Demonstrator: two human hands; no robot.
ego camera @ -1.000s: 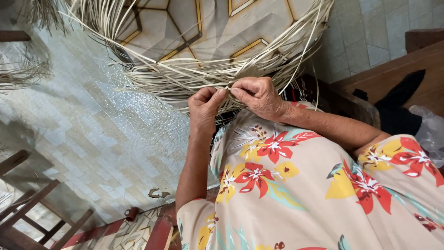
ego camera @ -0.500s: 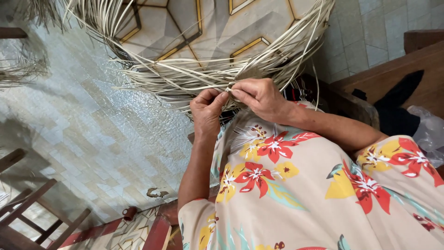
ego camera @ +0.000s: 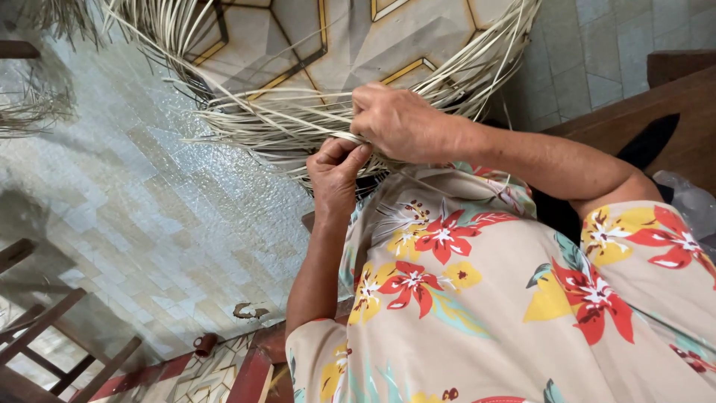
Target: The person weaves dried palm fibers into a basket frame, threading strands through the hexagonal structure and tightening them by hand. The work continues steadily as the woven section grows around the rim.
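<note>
- The left hand (ego camera: 333, 173), just left of the frame's centre, has its grip pinched shut on pale reed strands (ego camera: 298, 127), thumb and fingertips pressed together at the lower edge of the bundle.
- The right hand (ego camera: 403, 123), just above and to the right of it, lies knuckles up over the same strands; its fingers curl down into them, closed on the strands where the two hands meet.
- The two hands touch or nearly touch at the fingertips.
- The strands belong to a woven ring (ego camera: 477, 67) of reed that arcs across the top of the frame, from upper left round to upper right, with loose ends sticking out on the left.
- Through the ring shows a floor (ego camera: 350, 37) tiled in a geometric pattern with yellow and dark lines.
- Both forearms run down toward the lower right, out of the short sleeves of a flowered shirt (ego camera: 477, 298), peach with red and yellow blooms, which fills the lower right of the frame.
- The left half of the frame is pale patterned floor tile (ego camera: 149, 201).
- Dark wooden chair legs (ego camera: 52, 336) cross the lower left corner.
- A wooden bench (ego camera: 671, 97) stands at the right edge.
- More loose reed (ego camera: 30, 112) lies at the left edge, well apart from the hands.
</note>
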